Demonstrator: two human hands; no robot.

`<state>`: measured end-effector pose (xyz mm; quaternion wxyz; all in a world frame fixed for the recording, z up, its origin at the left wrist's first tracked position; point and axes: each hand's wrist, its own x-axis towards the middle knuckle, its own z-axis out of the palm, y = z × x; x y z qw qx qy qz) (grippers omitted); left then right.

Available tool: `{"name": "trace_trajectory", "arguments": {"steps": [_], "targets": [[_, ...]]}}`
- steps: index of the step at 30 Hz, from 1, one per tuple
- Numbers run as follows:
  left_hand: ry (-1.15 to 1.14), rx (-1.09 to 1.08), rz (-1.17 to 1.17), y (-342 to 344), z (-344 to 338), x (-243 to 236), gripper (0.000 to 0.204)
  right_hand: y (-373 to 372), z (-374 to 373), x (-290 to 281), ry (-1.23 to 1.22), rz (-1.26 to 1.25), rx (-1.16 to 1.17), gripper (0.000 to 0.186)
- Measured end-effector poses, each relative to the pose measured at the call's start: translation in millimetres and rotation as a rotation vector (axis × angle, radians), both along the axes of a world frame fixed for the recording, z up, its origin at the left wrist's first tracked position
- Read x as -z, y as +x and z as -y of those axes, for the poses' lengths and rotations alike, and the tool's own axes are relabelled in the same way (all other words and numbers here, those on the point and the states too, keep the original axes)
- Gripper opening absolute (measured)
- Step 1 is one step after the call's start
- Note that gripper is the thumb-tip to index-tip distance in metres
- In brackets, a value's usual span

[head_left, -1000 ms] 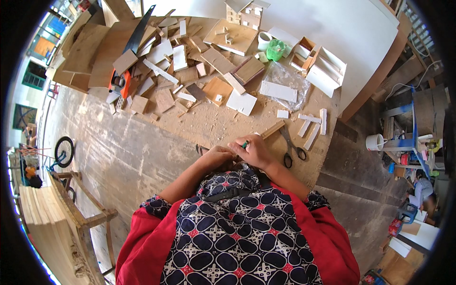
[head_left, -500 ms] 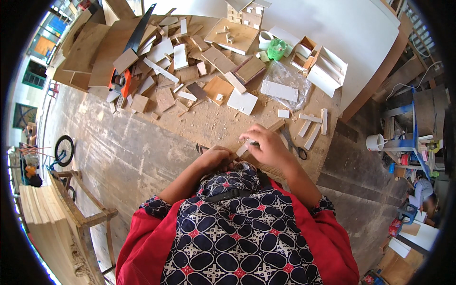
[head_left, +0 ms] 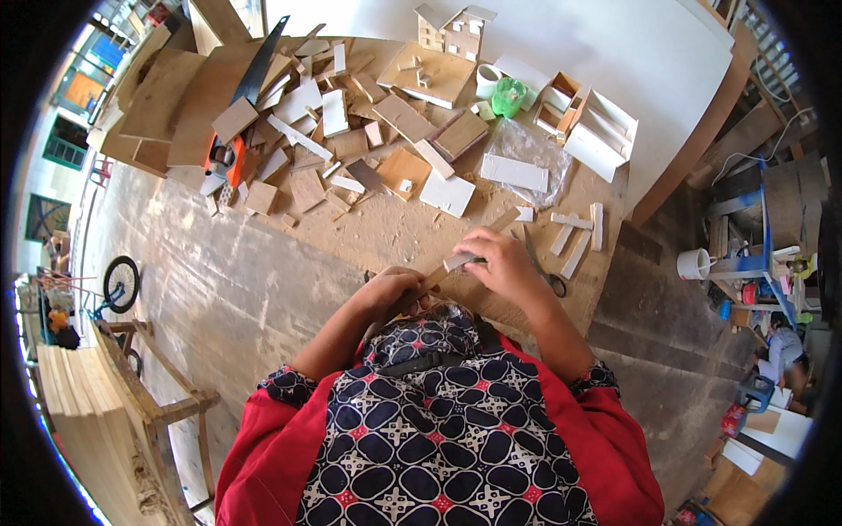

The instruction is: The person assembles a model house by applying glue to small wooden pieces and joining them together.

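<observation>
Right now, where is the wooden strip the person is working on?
In the head view the wooden strip sits near centre, spanning from the left hand up to the right hand, just above the person's chest and left of the scissors.

The floor (head_left: 219,289) is bare, dusty concrete in bright daylight. A big white board (head_left: 631,53) lies past the wooden desk (head_left: 395,237). A bicycle wheel (head_left: 121,283) and stacked planks (head_left: 79,412) stand at the left.

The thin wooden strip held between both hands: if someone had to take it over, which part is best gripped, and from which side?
Probably the far end of the wooden strip, coming from the bench side. The left hand covers the near end and the right hand pinches it further along; the strip runs diagonally away from the person, so only the short stretch beyond the right fingers looks free, above the workbench.
</observation>
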<state>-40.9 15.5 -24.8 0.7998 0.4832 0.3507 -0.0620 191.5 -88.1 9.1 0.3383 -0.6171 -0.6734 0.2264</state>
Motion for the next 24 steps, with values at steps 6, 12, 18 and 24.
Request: {"name": "trace_trajectory", "arguments": {"steps": [6, 12, 18, 24], "targets": [[-0.053, -0.136, 0.118, -5.2, -5.4, -0.7, 0.034, 20.2, -0.7, -8.7, 0.12, -0.121, 0.234, 0.029], [-0.161, -0.318, 0.308, -5.1, -10.6, -7.3, 0.04, 32.6, 13.8, 16.3, 0.026, -0.11, 0.342, 0.035], [-0.203, -0.418, 0.401, 0.2, -16.1, -9.0, 0.041, 15.3, 16.8, 13.8, -0.01, -0.208, 0.351, 0.034], [-0.199, -0.498, 0.499, 15.8, -12.5, -20.0, 0.041, -8.6, 8.5, 8.2, -0.073, -0.381, 0.41, 0.034]]}}
